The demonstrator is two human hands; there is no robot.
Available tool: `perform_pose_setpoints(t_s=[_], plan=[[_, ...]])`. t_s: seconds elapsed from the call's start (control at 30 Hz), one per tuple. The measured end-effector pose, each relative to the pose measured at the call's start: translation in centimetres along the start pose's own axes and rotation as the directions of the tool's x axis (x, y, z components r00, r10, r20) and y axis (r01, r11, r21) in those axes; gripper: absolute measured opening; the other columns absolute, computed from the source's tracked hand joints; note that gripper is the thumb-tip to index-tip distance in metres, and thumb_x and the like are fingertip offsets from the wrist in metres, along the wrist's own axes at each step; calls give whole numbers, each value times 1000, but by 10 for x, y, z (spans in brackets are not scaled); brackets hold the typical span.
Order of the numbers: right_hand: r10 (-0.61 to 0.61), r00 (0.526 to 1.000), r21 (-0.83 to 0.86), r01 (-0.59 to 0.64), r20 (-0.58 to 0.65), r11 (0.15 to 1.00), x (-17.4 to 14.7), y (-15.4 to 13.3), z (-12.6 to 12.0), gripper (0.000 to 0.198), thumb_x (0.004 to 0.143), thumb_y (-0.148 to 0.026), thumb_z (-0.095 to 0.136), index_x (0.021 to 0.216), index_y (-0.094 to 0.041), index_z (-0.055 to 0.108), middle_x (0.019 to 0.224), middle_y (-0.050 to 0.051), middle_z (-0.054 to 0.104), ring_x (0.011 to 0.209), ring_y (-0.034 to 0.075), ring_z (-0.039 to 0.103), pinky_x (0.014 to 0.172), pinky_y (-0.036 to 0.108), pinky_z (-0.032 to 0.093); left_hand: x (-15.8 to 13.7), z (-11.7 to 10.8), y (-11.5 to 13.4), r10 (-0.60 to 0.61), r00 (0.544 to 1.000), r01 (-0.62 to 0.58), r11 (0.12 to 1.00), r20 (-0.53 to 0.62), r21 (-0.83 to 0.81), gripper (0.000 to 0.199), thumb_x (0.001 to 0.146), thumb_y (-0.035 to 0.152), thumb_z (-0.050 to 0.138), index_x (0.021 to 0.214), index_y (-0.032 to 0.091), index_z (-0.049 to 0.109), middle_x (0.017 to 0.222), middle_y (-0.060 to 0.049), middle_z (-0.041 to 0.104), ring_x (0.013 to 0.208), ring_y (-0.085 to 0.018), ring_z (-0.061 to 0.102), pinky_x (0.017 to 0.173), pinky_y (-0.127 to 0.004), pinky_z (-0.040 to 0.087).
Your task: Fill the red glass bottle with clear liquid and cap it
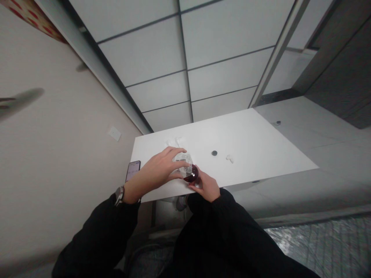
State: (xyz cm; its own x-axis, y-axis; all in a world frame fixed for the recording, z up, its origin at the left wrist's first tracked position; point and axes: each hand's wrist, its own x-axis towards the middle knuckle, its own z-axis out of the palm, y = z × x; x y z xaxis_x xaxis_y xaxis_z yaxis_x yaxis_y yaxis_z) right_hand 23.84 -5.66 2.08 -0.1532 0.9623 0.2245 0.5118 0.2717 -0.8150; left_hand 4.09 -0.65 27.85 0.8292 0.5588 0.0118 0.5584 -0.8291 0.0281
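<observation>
My left hand (166,164) reaches over from the left, its fingers curled round a clear glass vessel (187,157). Directly below and to the right is a rounded glass container with dark red liquid (191,174), and my right hand (207,185) grips it from the right side. The two glass parts touch or overlap; whether they are one piece cannot be made out. Both are held over the near edge of the white table (255,143). A small dark round cap (214,153) lies to the right of the hands, with a small whitish clear piece (230,158) beyond it.
A phone (133,171) with a lit screen lies at the table's left edge. Small clear pieces (177,141) stand behind my left hand. A panelled sliding door (220,81) rises behind the table, and a wall (72,162) is on the left.
</observation>
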Motion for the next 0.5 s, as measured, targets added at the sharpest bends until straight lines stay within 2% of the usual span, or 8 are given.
perform_pose_setpoints(t_s=[0.5], plan=[[-10,1000,-2,10,-6,1000,-1,-1,0,96,86,-47,82,166,-29,32,143,12,71,124,34,72,104,50,59,5,-1,2,-7,1000,7,1000,23,-18,34,94,36,76,127,29,74,147,-12,58,133,-32,56,107,-48,55]])
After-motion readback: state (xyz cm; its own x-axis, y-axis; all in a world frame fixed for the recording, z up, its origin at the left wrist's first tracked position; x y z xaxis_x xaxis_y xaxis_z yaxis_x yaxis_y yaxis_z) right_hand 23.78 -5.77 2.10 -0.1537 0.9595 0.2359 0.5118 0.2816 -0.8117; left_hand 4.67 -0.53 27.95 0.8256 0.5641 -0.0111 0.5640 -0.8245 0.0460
